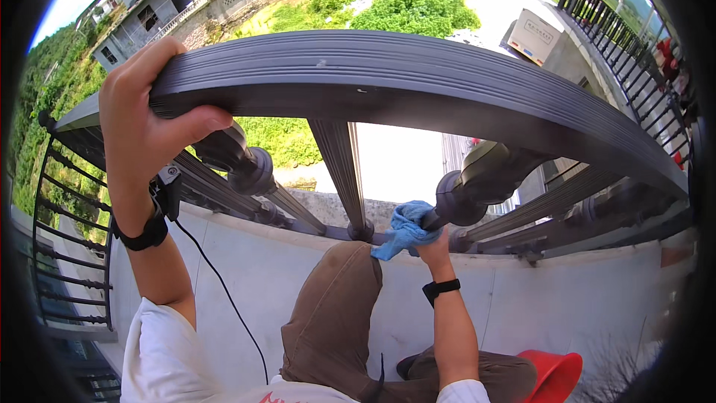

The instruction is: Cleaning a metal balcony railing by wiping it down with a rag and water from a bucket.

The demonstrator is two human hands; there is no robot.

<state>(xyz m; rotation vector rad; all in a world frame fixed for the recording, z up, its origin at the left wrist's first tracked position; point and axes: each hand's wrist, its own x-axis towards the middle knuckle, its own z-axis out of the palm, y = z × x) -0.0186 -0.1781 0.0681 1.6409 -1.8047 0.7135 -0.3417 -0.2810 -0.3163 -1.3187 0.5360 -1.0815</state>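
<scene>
My left hand (151,106) grips the dark grey metal handrail (347,61) near its left end, thumb under the edge and fingers over the top. Lower down, my right hand (433,246) holds a blue cloth (408,229) against the narrow lower part of a baluster (461,198) with a bulging top. Part of that hand is hidden behind the cloth and the bar. Between my hands stands a straight ribbed baluster (338,173). Another bulging baluster (251,170) is just right of my left hand.
A red plastic bucket (554,375) is beside my bent leg at lower right. The pale tiled floor (240,268) meets the foot of the railing. A black cable (229,296) hangs from a device at my left wrist. Beyond the railing, a parked truck (534,36) stands far below.
</scene>
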